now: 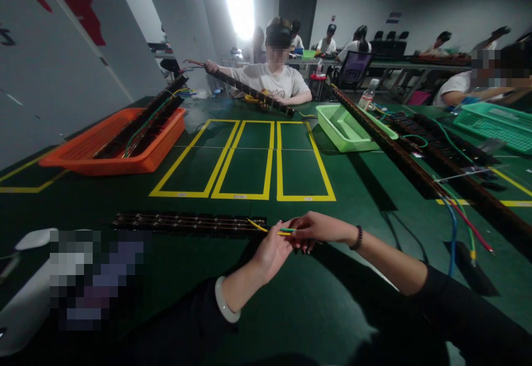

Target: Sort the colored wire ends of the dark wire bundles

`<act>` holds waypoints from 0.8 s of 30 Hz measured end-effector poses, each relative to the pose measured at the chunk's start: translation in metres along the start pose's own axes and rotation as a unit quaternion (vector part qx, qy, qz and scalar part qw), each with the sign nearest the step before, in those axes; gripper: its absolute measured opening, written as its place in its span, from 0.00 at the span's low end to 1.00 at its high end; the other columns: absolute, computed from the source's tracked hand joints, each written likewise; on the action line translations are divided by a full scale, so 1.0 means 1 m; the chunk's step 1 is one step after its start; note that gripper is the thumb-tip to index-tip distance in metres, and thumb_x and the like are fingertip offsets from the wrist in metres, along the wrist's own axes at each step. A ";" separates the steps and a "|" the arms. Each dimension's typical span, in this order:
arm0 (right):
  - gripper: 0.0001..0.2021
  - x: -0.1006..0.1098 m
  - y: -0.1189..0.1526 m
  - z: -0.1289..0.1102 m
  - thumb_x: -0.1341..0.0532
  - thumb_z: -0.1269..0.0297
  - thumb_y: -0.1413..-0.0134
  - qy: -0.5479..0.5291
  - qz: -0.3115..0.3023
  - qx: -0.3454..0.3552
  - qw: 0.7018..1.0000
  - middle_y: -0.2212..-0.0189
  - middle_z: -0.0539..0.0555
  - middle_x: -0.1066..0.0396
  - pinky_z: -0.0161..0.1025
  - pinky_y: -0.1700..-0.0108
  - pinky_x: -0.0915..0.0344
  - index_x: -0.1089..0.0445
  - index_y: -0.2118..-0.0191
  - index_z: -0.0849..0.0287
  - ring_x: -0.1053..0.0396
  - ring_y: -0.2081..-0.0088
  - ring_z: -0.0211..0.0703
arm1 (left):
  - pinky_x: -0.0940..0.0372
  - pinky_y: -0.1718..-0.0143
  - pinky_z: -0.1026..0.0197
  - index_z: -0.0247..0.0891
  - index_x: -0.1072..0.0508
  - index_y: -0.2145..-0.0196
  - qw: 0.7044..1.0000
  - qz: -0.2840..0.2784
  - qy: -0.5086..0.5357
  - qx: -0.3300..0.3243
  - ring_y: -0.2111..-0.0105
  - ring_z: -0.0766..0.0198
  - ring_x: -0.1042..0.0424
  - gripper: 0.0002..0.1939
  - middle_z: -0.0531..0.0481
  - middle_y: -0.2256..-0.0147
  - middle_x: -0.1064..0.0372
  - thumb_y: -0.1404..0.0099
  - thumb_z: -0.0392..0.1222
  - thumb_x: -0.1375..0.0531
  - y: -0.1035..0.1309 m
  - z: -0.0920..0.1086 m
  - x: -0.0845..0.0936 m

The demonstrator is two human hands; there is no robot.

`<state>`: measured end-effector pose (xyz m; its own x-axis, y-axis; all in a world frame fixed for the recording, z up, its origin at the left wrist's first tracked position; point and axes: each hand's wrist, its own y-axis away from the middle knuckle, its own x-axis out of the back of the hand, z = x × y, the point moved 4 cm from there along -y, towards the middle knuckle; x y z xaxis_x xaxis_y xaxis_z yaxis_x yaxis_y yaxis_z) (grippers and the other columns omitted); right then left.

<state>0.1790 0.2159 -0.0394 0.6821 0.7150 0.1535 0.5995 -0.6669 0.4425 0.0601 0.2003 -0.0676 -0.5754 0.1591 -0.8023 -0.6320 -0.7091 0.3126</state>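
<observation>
A long dark strip with thin copper-coloured lines along it lies crosswise on the green table. From its right end come yellow and green wires. My left hand is closed on these wires near the strip's end, thumb on top. Just to the right, my right hand pinches the same wires, its fingertips against my left hand. The wire ends are hidden behind the fingers.
An orange basket with dark strips stands back left, a light green basket back right. Another long strip leans over it, its coloured wires hanging at right. Yellow-taped rectangles mark the table. Across, a person holds a strip.
</observation>
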 end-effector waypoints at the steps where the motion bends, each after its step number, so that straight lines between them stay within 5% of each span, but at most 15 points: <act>1: 0.14 -0.001 0.002 -0.006 0.47 0.59 0.39 0.064 0.009 0.019 0.998 0.70 0.54 0.28 0.31 0.72 0.31 0.31 0.59 0.65 0.29 0.73 0.35 | 0.39 0.58 0.60 0.29 0.31 0.51 1.000 0.001 0.005 -0.003 0.63 0.62 0.32 0.20 0.40 0.60 0.30 0.33 0.45 0.52 -0.001 -0.001 0.001; 4: 0.12 -0.006 0.009 -0.024 0.50 0.67 0.38 0.308 0.075 0.081 0.945 0.67 0.55 0.27 0.33 0.68 0.32 0.32 0.54 0.61 0.28 0.69 0.38 | 0.39 0.53 0.58 0.30 0.29 0.55 0.999 0.030 0.015 -0.013 0.58 0.60 0.32 0.18 0.40 0.59 0.29 0.33 0.44 0.50 -0.003 -0.002 0.007; 7: 0.15 -0.015 0.012 -0.029 0.48 0.76 0.43 0.527 0.148 0.069 0.834 0.65 0.59 0.27 0.35 0.69 0.35 0.34 0.51 0.65 0.27 0.68 0.43 | 0.40 0.49 0.58 0.31 0.28 0.56 0.998 0.054 0.022 -0.021 0.54 0.60 0.32 0.16 0.41 0.56 0.29 0.33 0.43 0.49 -0.003 -0.003 0.010; 12: 0.13 -0.027 0.013 -0.027 0.48 0.78 0.44 0.659 0.171 0.064 0.730 0.69 0.60 0.27 0.36 0.71 0.39 0.36 0.53 0.68 0.28 0.71 0.43 | 0.41 0.48 0.59 0.31 0.27 0.56 0.997 0.069 0.029 -0.016 0.55 0.61 0.31 0.14 0.41 0.56 0.29 0.35 0.40 0.46 -0.002 -0.004 0.010; 20: 0.10 -0.030 0.012 -0.026 0.48 0.74 0.41 0.706 0.190 0.105 0.674 0.66 0.60 0.29 0.38 0.70 0.42 0.35 0.55 0.66 0.32 0.70 0.44 | 0.41 0.47 0.57 0.30 0.28 0.63 0.995 0.081 0.059 -0.009 0.55 0.60 0.30 0.11 0.41 0.59 0.28 0.35 0.40 0.46 -0.001 -0.004 0.008; 24: 0.12 -0.028 0.014 -0.025 0.47 0.71 0.40 0.670 0.215 0.117 0.701 0.62 0.61 0.29 0.39 0.65 0.41 0.35 0.52 0.64 0.33 0.64 0.45 | 0.40 0.48 0.57 0.32 0.28 0.63 0.995 0.088 0.050 -0.009 0.58 0.62 0.30 0.10 0.44 0.62 0.28 0.34 0.39 0.47 -0.001 -0.005 0.011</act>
<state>0.1581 0.1917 -0.0157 -0.0901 -0.1117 0.9897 0.6177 -0.7858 -0.0325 0.0575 0.1996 -0.0792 -0.6216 -0.0364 -0.7825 -0.5156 -0.7330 0.4437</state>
